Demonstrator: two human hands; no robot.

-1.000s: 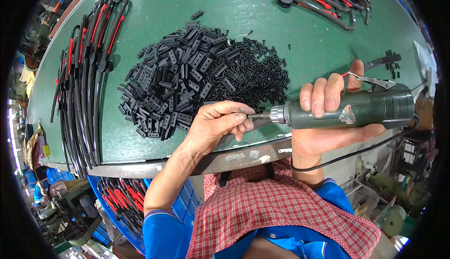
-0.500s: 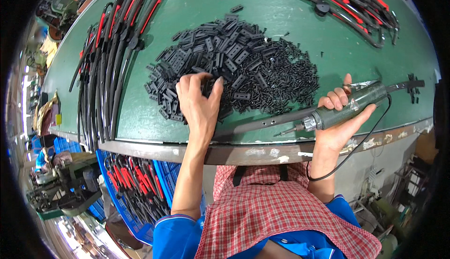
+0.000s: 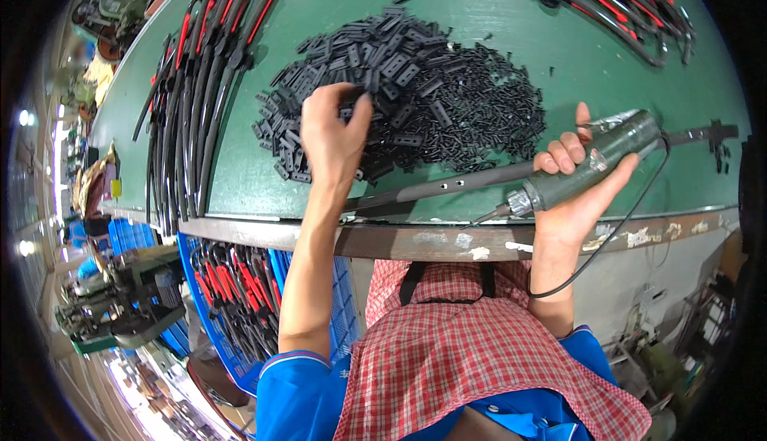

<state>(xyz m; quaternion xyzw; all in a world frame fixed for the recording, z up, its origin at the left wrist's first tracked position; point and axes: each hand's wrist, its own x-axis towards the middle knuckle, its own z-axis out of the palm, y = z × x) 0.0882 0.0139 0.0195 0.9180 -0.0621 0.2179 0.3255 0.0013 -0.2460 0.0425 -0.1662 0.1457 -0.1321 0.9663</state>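
Note:
My left hand [image 3: 334, 129] reaches over the near left part of a heap of small black two-hole blocks [image 3: 391, 65]. Its fingers and thumb are curled toward each other; what lies between them is hidden in the dark heap. In my right hand [image 3: 571, 177] is a green electric screwdriver [image 3: 595, 163], gripped around its body with the bit pointing left, toward the table's near edge. A long dark bar with small holes [image 3: 415, 192] lies beneath the screwdriver, along that edge. Its left end passes close to my left wrist.
Black screws [image 3: 495, 113] are piled right of the blocks. Black-and-red tubular frames [image 3: 196, 97] lie on the green table [image 3: 280, 9] at left, with more frames [image 3: 615, 1] at far right. A blue crate [image 3: 228, 313] of similar parts stands below. The screwdriver's cord [image 3: 595, 261] hangs past my right wrist.
My left hand has moved slightly farther into the block heap, and its fingers have curled closer to the thumb. My right hand still grips the screwdriver. The whole view has shifted a little.

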